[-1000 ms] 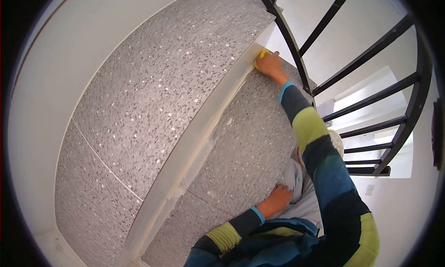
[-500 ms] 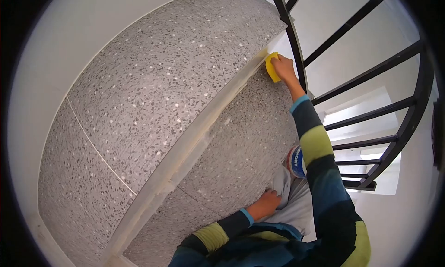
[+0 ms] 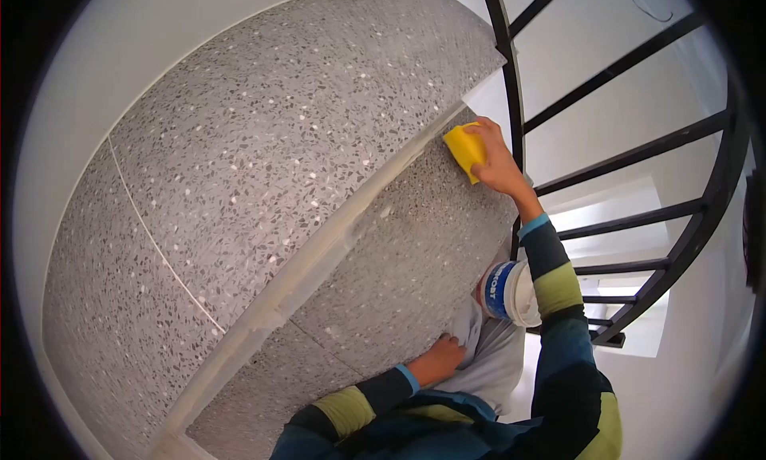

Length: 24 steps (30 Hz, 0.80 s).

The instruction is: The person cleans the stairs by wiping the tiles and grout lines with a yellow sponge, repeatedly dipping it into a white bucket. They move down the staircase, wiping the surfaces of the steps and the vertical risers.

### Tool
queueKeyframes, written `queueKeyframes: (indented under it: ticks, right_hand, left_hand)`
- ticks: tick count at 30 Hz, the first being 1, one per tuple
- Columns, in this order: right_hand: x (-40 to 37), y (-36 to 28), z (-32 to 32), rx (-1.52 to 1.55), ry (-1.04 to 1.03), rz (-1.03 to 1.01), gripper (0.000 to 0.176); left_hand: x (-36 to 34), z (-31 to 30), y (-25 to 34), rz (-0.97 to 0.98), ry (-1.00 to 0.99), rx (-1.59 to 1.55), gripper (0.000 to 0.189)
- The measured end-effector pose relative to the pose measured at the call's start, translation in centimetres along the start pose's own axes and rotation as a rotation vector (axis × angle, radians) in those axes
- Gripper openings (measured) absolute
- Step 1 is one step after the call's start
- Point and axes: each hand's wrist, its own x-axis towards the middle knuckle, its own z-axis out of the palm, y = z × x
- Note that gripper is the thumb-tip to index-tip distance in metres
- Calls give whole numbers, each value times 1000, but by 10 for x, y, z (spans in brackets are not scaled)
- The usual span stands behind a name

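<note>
My right hand [image 3: 496,161] grips a yellow sponge [image 3: 465,150], thumb on the near side and fingers over the far side. The sponge is over the lower speckled stone step [image 3: 415,229], close to the foot of the pale riser [image 3: 315,256] and near its railing end. Against the knee of my grey trousers [image 3: 491,364] rests my left hand [image 3: 437,359], its fingers curled in and nothing showing in them. Beside that leg, under my right forearm, stands a white and blue bucket [image 3: 504,292] with printed letters.
A black metal railing [image 3: 622,161] curves along the right side, close to my right arm. The upper terrazzo step [image 3: 263,149] spreads out to the left, crossed by a thin pale line. A white wall [image 3: 96,85] bounds it on the far left.
My right hand has drawn the sponge down and back from the riser's corner, showing more of its yellow face. The view has shifted slightly, revealing more of the bucket. My left hand stays at the knee.
</note>
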Motion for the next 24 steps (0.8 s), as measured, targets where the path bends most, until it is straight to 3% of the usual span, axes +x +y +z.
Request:
queueKeyframes:
  ticks: [2,5,6,9,13,15,19,24]
  right_hand:
    - [11,27,3,93,107,83,62]
    - [16,34,11,120,35,187,58]
    - [14,53,26,-51,49,88,53]
    - [16,48,38,-68,124,167,46]
    - [33,63,35,-81,180,92,42]
    - [42,69,38,-194,307,79,41]
    - [50,66,44,-282,105,149,39]
    - [50,47,54,-343,117,132,38]
  left_hand:
    - [0,2,0,-20,38,15,33]
    - [2,6,-3,-16,51,15,32]
    - [2,8,-4,9,27,12,32]
    - [0,8,-2,-15,62,22,31]
    - [-2,10,-2,-25,92,23,31]
    - [-1,8,-2,-6,89,19,30]
    - [-1,5,-1,-12,64,-33,28]
    - [-4,9,0,-4,181,57,22]
